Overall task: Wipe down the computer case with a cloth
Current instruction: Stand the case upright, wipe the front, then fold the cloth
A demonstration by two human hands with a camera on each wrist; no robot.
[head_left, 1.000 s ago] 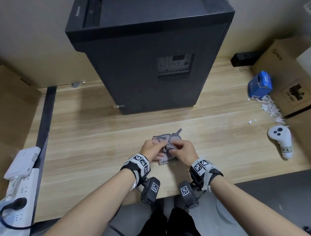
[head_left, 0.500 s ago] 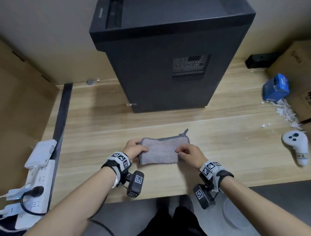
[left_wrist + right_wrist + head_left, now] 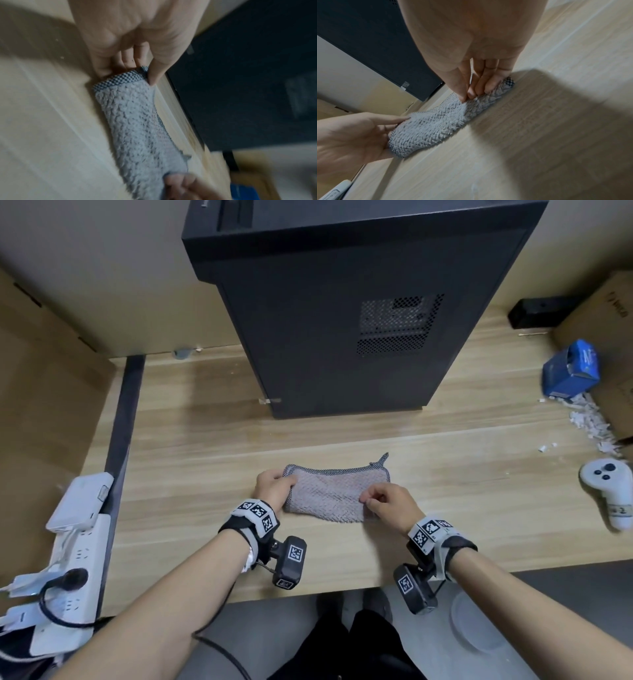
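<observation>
Power strip [image 3: 65, 587], white, at far left edge of wooden worktop [image 3: 191, 474], a black plug seated in it, a white adapter resting on top. Left hand [image 3: 272, 487]: grip pinching the checked hem of the cloth [image 3: 334, 491], thumb on top. Cloth grey, nubbly, folded to a rectangle, flat on the worktop near the front edge. Right hand [image 3: 388, 503]: fingers curled, pinching the cloth's right end. Computer case [image 3: 349, 313], black, upright behind the cloth, apart from it, mesh vent in its side. Blue box [image 3: 570, 368] lying open, white scraps [image 3: 589, 419] spilled beside it. White controller [image 3: 609, 491] far right.
</observation>
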